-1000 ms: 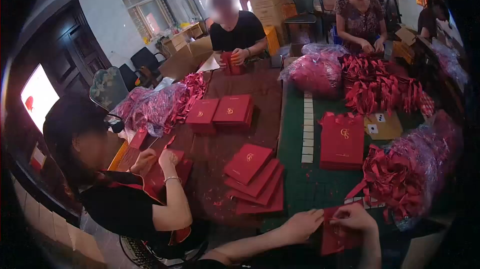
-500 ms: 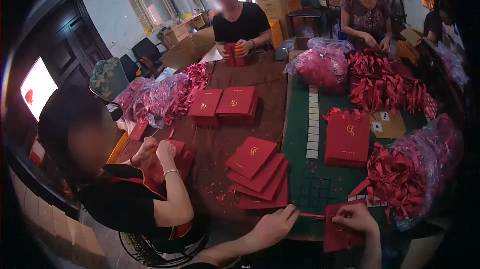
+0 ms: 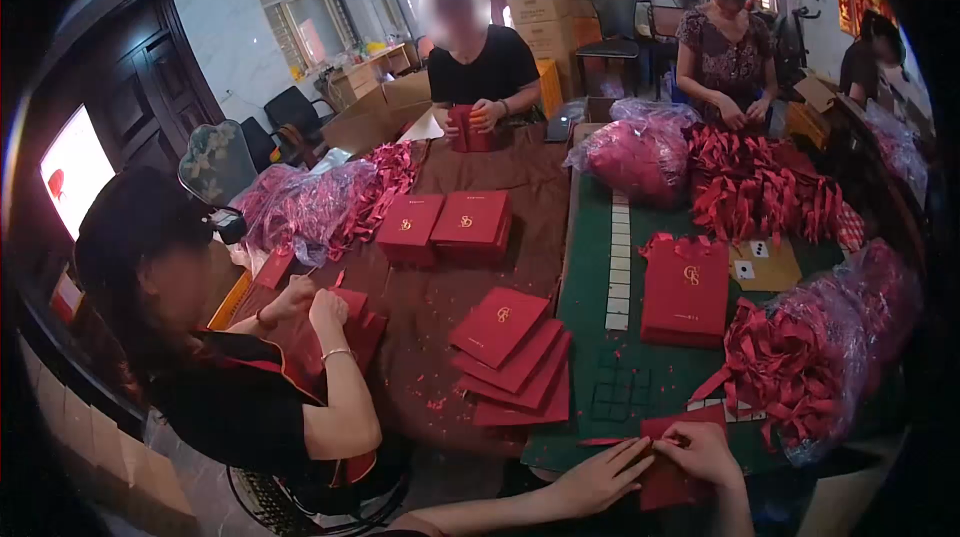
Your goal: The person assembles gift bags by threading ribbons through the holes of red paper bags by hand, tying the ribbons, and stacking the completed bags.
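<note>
A red bag (image 3: 664, 493) lies at the table's front edge, partly covered by my hands. My right hand (image 3: 697, 454) is over its top edge, thumb and index finger pinched on a red ribbon (image 3: 598, 442) that stretches left. My left hand (image 3: 603, 477) reaches in beside it with fingers extended and somewhat apart, fingertips near the ribbon and the bag's left edge. To the left is a fanned stack of red bags (image 3: 503, 328). Another stack, with ribbon handles (image 3: 685, 287), stands behind my right hand. A heap of red ribbons (image 3: 790, 367) spills from a plastic bag on the right.
A co-worker (image 3: 230, 377) sits at the left with both hands on red bags. Two more people (image 3: 485, 62) (image 3: 730, 47) work across the table. Stacked red bags (image 3: 470, 218), ribbon bundles (image 3: 765, 182) and white tiles (image 3: 619, 262) lie farther back.
My left hand has moved right, towards the bag, and its fingers have gone from a pinch on the ribbon's end to spread. My right hand has shifted slightly left. The view has tilted slightly.
</note>
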`<move>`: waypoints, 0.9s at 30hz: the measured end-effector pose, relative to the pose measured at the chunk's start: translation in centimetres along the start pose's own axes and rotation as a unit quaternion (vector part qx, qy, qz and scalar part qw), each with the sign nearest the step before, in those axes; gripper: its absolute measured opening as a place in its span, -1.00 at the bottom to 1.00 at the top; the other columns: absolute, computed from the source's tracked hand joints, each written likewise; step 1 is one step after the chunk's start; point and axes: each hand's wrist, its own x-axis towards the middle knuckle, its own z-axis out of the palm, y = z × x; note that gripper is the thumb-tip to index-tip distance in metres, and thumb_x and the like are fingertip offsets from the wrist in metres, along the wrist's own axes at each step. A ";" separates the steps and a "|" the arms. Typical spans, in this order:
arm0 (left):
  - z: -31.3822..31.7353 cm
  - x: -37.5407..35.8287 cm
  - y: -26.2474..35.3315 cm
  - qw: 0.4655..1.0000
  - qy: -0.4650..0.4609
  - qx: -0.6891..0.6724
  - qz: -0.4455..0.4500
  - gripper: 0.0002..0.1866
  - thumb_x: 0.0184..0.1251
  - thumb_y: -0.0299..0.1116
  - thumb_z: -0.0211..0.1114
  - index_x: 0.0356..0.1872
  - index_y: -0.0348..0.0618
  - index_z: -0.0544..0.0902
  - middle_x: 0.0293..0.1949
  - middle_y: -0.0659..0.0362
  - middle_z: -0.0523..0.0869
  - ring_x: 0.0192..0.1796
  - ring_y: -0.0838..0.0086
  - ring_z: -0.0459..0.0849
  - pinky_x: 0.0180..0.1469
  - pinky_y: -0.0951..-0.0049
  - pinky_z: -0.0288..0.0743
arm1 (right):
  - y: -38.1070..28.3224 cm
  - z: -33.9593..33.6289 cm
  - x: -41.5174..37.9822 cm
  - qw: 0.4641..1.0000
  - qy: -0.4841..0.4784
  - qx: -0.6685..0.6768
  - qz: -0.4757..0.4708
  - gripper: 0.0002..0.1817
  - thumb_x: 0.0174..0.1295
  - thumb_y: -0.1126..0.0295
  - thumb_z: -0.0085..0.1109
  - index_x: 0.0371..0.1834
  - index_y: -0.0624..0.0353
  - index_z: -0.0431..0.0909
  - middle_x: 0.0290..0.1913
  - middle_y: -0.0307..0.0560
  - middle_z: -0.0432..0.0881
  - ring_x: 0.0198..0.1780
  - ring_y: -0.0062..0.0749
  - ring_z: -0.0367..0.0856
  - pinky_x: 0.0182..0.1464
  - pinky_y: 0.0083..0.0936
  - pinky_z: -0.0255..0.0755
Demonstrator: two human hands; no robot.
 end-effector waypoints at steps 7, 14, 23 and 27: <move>-4.0 2.2 1.6 0.974 -0.203 0.061 -0.074 -0.42 0.34 -0.29 0.15 0.35 -0.25 0.29 0.36 -0.14 0.27 0.31 0.07 0.38 0.32 0.21 0.29 | -1.1 0.2 -0.2 0.999 0.031 -0.005 -0.013 -0.73 0.13 0.18 0.32 -0.31 0.16 0.67 -0.38 -0.03 0.68 -0.39 -0.26 0.66 -0.34 -0.42 0.49; 1.6 -0.8 -2.3 0.996 -0.028 0.081 -0.020 -0.37 0.22 -0.40 0.13 0.37 -0.24 0.28 0.41 -0.14 0.22 0.39 0.07 0.30 0.43 0.18 0.12 | -1.1 1.7 0.1 0.993 0.107 0.056 -0.012 -0.78 0.20 0.29 0.27 -0.28 0.24 0.65 -0.37 0.01 0.65 -0.30 -0.26 0.65 -0.27 -0.45 0.47; 1.2 -0.1 -3.3 0.990 0.049 0.088 -0.098 -0.51 0.11 -0.48 0.15 0.16 -0.22 0.48 0.14 -0.04 0.46 0.11 0.12 0.51 0.15 0.22 0.41 | -3.1 3.1 0.1 0.989 0.093 0.110 -0.024 -0.72 0.26 0.39 0.19 0.01 0.25 0.58 -0.23 -0.01 0.67 -0.23 -0.33 0.61 -0.15 -0.45 0.44; 2.1 0.1 -2.0 0.950 0.169 -0.148 -0.216 -0.68 0.18 -0.60 0.23 -0.02 -0.22 0.48 -0.18 -0.01 0.62 -0.12 0.11 0.62 -0.08 0.31 0.52 | -1.1 4.9 0.1 0.983 0.131 0.119 -0.045 -0.71 0.32 0.45 0.14 0.09 0.25 0.52 -0.31 -0.24 0.57 -0.29 -0.65 0.50 -0.20 -0.66 0.40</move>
